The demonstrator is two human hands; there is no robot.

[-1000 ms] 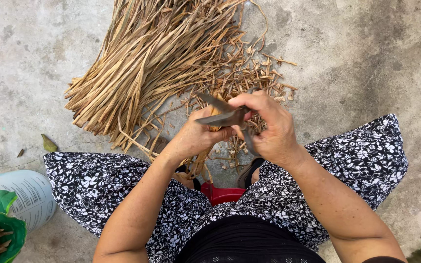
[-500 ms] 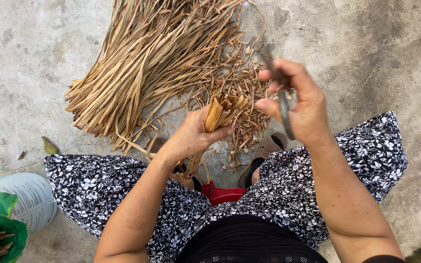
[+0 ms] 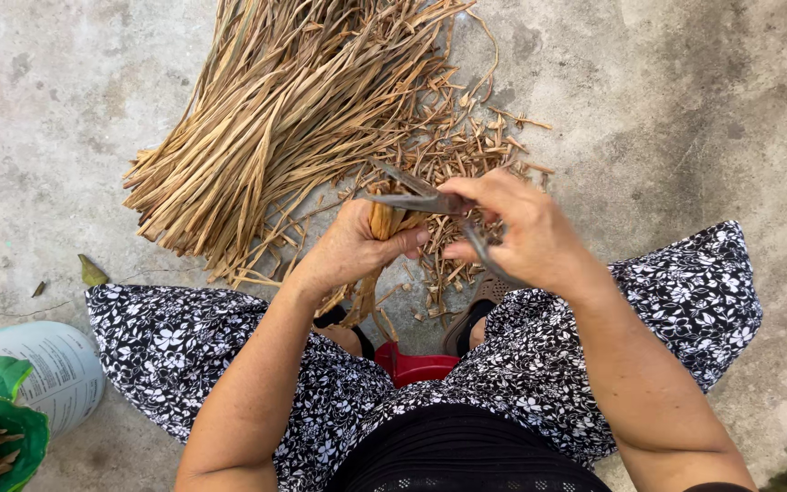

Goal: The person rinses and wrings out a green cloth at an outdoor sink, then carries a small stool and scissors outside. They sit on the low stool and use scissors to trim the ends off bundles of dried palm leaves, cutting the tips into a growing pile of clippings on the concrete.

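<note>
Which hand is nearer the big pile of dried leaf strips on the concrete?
Left. The left hand sits beside the pile of dried leaf strips, gripping a small bundle of strips. The right hand, holding scissors, is farther to the right, over the cut scraps.

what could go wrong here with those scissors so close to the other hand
The open scissors in the right hand sit just above the left hand, which grips a small bunch of dried strips; a slip might nick a finger. Cut bits litter the concrete floor by the sandalled feet and may be slippery or prickly underfoot.
</note>
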